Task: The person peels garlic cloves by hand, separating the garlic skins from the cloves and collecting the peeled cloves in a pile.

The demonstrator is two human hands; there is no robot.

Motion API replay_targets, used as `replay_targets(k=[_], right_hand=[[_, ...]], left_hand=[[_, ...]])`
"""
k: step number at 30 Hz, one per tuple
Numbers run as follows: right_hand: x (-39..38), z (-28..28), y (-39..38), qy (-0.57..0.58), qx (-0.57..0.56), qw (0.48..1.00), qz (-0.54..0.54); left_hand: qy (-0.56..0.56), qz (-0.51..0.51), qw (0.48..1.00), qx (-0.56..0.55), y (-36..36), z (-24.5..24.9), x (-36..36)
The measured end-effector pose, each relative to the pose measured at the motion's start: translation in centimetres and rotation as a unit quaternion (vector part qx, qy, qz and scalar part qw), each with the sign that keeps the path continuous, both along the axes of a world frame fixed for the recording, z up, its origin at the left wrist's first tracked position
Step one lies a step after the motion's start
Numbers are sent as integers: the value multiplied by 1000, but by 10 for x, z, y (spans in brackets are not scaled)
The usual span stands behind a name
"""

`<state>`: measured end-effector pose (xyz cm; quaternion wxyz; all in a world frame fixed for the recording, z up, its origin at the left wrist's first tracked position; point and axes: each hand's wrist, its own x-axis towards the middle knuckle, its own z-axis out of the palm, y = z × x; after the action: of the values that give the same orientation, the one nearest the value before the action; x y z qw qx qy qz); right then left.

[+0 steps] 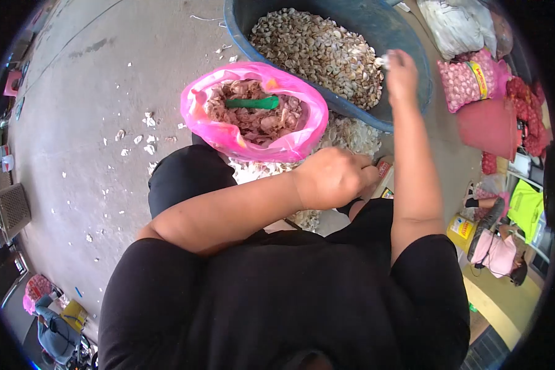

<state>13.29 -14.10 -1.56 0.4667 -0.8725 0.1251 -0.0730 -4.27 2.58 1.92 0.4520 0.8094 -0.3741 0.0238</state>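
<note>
Over the right part of a blue tub (424, 58), my right hand (402, 77) pinches a small whitish piece, probably garlic. Many loose garlic cloves (317, 52) lie in the tub. My left hand (333, 177) is curled in front of my body, just below a pink plastic bag (194, 117); what its fingers hold, if anything, is hidden. The open bag contains papery skins (271, 127) and a green object (253, 103). More pale skins (351, 135) lie on the floor between the bag and the tub.
Skin scraps dot the grey floor (74, 142) at left. At right stand filled net bags (468, 80), a red bucket (487, 126) and a yellow container (461, 229). A person (499, 250) is at the lower right, another (57, 333) at the lower left.
</note>
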Motion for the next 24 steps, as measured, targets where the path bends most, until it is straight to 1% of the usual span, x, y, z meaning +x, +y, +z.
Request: replay_targets(k=[1, 2, 3, 4, 5, 6, 7, 8, 9, 10, 11, 12, 14, 15, 18, 19, 22, 24], right_hand=[[-9, -1, 26, -49, -107, 989, 94], [-31, -2, 60, -27, -65, 986, 148], [-47, -19, 82, -82, -125, 957, 249], [-58, -50, 96, -41, -65, 936, 342], [-70, -49, 116, 75, -96, 888, 444], [-82, -84, 114, -107, 172, 797, 569], [-87, -104, 130, 31, 53, 838, 541], [-92, -120, 149, 168, -68, 850, 494], [-96, -130, 156, 193, -222, 827, 479], [-99, -125, 166, 211, -372, 782, 454], [-99, -116, 171, 232, -420, 744, 465], [-97, -119, 173, 259, -425, 732, 465], [-94, -127, 172, 313, -435, 704, 466], [-102, -129, 164, 197, -481, 714, 469], [-95, -135, 158, 307, -402, 731, 458], [-96, -131, 153, 253, -394, 732, 495], [-88, -116, 148, 289, -345, 718, 530], [-89, -118, 143, 301, -336, 688, 568]], left_hand=[[12, 21, 1000, -14, 8, 0, 1], [23, 43, 998, -28, 16, -1, 4], [50, 76, 995, 48, 27, -7, 9], [77, 110, 983, 124, 39, -13, 17], [103, 177, 958, 201, 51, -18, 24], [64, 219, 942, 245, 69, -21, 30], [92, 212, 943, 239, 88, -20, 36], [138, 243, 913, 296, 103, -20, 40], [97, 305, 922, 219, 117, -38, 41], [120, 335, 910, 212, 129, -38, 42], [159, 351, 897, 216, 140, -34, 43], [199, 366, 882, 220, 149, -30, 43], [201, 388, 873, 216, 164, -34, 40], [201, 399, 869, 213, 169, -36, 41], [245, 367, 862, 250, 174, -48, 44], [245, 337, 868, 271, 173, -56, 44], [232, 237, 882, 335, 164, -81, 43], [207, 161, 887, 381, 155, -88, 45]])
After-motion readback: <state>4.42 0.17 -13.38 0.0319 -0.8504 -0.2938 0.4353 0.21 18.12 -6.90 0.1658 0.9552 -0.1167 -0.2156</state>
